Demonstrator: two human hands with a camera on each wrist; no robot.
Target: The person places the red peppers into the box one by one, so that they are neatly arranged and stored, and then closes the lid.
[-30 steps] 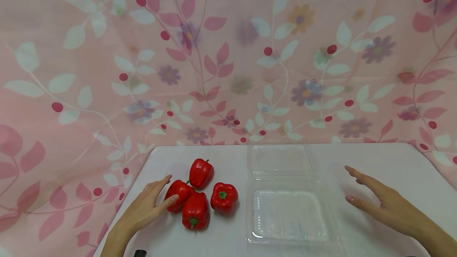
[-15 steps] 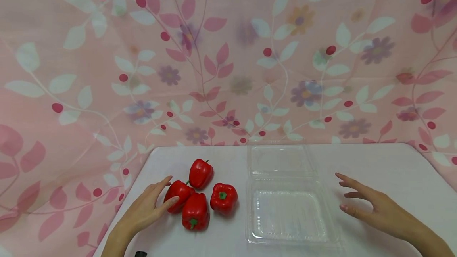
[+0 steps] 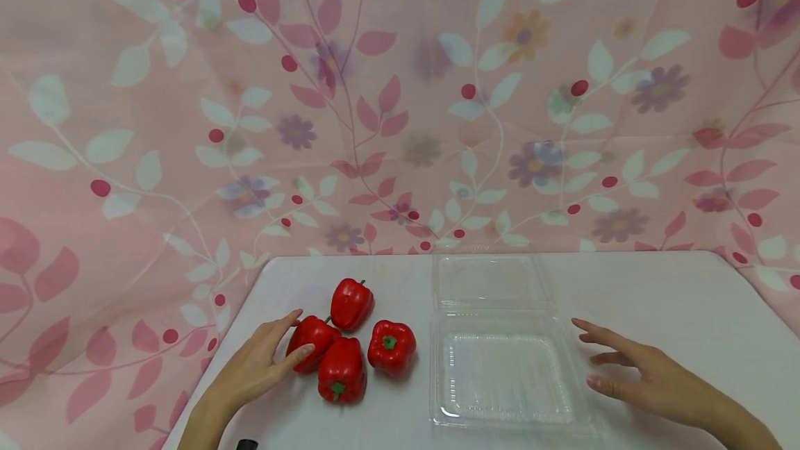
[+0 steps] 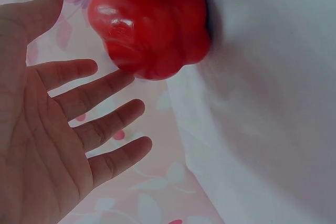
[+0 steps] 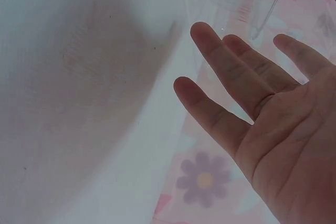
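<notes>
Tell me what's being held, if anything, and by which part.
Nothing is held: the left hand, fingers spread, is near a red pepper; the right hand is near the clear container.

Holds a bare left hand [image 4: 52,124] spread wide, right up beside a glossy, lobed red pepper [image 4: 152,24] on smooth white tabletop [image 4: 268,98], with pink floral-print cloth [image 4: 157,171] beyond!

"How do the red bell peppers [image 3: 342,368] look?"
"Smooth and glossy, with bright highlights."
"And the clear clamshell container [image 3: 507,375]?"
"Thin, shiny plastic, ribbed along its edges."
"The white tabletop [image 3: 644,287]?"
"Matt and mostly smooth."
"And the floral curtain [image 3: 400,103]?"
"Matt too, like lightly creased cloth."
</notes>
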